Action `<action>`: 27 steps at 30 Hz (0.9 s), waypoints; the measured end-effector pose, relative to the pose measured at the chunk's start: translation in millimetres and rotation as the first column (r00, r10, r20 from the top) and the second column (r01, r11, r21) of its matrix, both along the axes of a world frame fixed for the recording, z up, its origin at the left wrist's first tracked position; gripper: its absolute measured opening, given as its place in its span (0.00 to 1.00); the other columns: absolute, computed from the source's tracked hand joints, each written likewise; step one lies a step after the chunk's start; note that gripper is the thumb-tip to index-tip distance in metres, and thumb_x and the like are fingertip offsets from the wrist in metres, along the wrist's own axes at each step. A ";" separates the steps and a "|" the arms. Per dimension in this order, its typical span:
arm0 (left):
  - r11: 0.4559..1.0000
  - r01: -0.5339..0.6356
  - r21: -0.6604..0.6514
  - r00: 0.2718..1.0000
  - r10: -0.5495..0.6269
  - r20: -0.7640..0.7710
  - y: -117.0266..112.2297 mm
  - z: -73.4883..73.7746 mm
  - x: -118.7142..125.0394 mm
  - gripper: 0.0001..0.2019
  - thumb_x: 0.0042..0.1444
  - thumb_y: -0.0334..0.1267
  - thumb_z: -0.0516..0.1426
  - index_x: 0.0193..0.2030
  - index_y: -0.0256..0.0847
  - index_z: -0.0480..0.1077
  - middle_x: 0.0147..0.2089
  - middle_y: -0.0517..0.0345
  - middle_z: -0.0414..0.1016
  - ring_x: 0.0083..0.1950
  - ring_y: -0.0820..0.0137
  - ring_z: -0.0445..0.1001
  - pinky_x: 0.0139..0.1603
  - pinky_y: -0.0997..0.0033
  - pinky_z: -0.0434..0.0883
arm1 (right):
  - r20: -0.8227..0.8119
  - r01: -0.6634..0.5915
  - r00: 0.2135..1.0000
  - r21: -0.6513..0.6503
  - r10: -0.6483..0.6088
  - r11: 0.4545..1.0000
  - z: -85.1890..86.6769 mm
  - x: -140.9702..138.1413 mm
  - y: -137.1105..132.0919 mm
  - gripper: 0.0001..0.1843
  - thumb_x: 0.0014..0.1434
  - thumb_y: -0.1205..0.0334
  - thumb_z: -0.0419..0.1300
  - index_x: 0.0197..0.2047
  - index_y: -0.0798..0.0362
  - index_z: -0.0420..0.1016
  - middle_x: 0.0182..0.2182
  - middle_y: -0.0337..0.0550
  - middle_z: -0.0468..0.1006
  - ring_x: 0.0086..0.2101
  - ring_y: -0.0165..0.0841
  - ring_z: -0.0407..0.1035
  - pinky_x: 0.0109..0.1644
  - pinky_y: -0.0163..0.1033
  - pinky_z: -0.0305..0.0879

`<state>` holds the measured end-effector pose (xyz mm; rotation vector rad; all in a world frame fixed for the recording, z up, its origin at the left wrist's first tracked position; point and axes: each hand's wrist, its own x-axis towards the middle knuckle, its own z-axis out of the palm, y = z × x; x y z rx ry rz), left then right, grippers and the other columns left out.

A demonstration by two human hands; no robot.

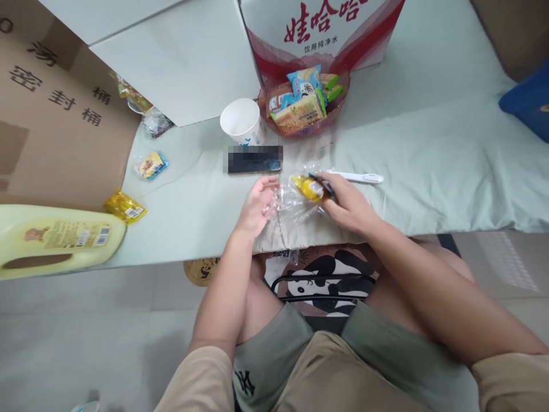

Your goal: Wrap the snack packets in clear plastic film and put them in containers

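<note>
My right hand [349, 201] is closed on a small yellow snack packet [309, 187] with dark parts at its edge. My left hand [257, 207] has its fingers curled at the side of a crinkled clear plastic bag [288, 200], which spreads between both hands. Just beyond my right fingers lies a slim white tool [360, 177], partly covered by the hand. A black phone-like slab [253, 160] rests flat beyond my left hand. Behind it stands a white paper cup [242, 121].
A pink see-through bowl [338, 114] of wrapped snacks stands before a red and white carton [319, 34]. At left are a yellow packet [126, 206], a small blue-yellow packet [152, 165], a pale yellow jug [64, 237] and a cardboard box [64, 137]. A pale green cloth [429, 143] covers the table.
</note>
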<state>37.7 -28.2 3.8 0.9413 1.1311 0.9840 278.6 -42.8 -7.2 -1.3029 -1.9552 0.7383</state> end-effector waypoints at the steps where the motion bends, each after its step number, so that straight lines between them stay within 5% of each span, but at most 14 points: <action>1: 0.999 0.029 0.031 0.996 -0.026 -0.081 -2.8 -0.6 5.0 0.20 0.49 0.45 0.68 0.48 0.45 0.73 0.48 0.55 0.78 0.36 0.71 0.73 0.34 0.71 0.69 | 0.013 -0.037 0.999 0.010 0.037 0.999 0.5 -1.3 -1.6 0.29 0.61 0.58 0.54 0.65 0.51 0.67 0.60 0.56 0.76 0.58 0.52 0.72 0.61 0.62 0.68; 4: 0.985 0.125 0.118 0.971 -0.097 -0.221 -10.0 -2.2 19.5 0.21 0.50 0.52 0.69 0.46 0.43 0.74 0.46 0.55 0.79 0.44 0.67 0.76 0.46 0.68 0.72 | 0.041 -0.112 0.993 0.018 0.111 0.994 1.6 -4.4 -5.9 0.31 0.62 0.52 0.57 0.67 0.49 0.66 0.63 0.55 0.74 0.61 0.53 0.70 0.62 0.64 0.67; 9: 0.978 0.098 0.184 0.962 -0.046 -0.269 -10.0 -3.5 27.1 0.24 0.51 0.60 0.67 0.41 0.41 0.72 0.44 0.54 0.80 0.45 0.66 0.76 0.48 0.67 0.72 | 0.037 -0.120 0.992 -0.004 0.120 0.993 2.0 -6.3 -6.8 0.37 0.59 0.43 0.63 0.67 0.47 0.65 0.65 0.55 0.73 0.61 0.55 0.70 0.63 0.66 0.66; 15: 0.970 0.134 0.205 0.941 -0.060 -0.333 -6.6 -1.9 20.7 0.16 0.50 0.46 0.69 0.40 0.40 0.73 0.46 0.52 0.82 0.49 0.64 0.78 0.50 0.68 0.71 | -0.137 0.043 0.989 -0.101 -0.056 0.994 4.1 -1.7 -0.3 0.27 0.65 0.48 0.56 0.64 0.49 0.70 0.54 0.52 0.81 0.48 0.48 0.78 0.51 0.57 0.75; 20: 0.977 0.080 0.196 0.910 0.009 -0.414 -4.0 -3.2 17.2 0.07 0.54 0.38 0.64 0.38 0.40 0.74 0.42 0.55 0.82 0.43 0.67 0.77 0.45 0.69 0.70 | -0.059 0.212 0.975 -0.053 -0.215 0.976 1.7 4.2 -1.5 0.20 0.65 0.50 0.55 0.57 0.48 0.73 0.37 0.46 0.83 0.33 0.44 0.76 0.40 0.52 0.74; 23: 0.974 0.030 0.224 0.919 0.062 -0.390 0.0 -6.5 15.0 0.05 0.55 0.37 0.62 0.37 0.40 0.74 0.41 0.56 0.81 0.43 0.67 0.77 0.47 0.69 0.70 | -0.075 0.314 0.945 -0.058 -0.318 0.948 1.8 12.6 -4.1 0.18 0.66 0.49 0.53 0.53 0.48 0.74 0.32 0.45 0.80 0.32 0.44 0.75 0.40 0.53 0.74; 27: 0.975 -0.039 0.217 0.932 0.114 -0.344 3.7 -8.1 12.2 0.03 0.57 0.36 0.61 0.36 0.40 0.73 0.41 0.56 0.82 0.46 0.67 0.78 0.50 0.68 0.70 | -0.258 0.443 0.856 -0.078 -0.448 0.893 19.9 32.4 11.2 0.14 0.67 0.51 0.53 0.48 0.50 0.72 0.40 0.49 0.80 0.40 0.44 0.77 0.47 0.55 0.76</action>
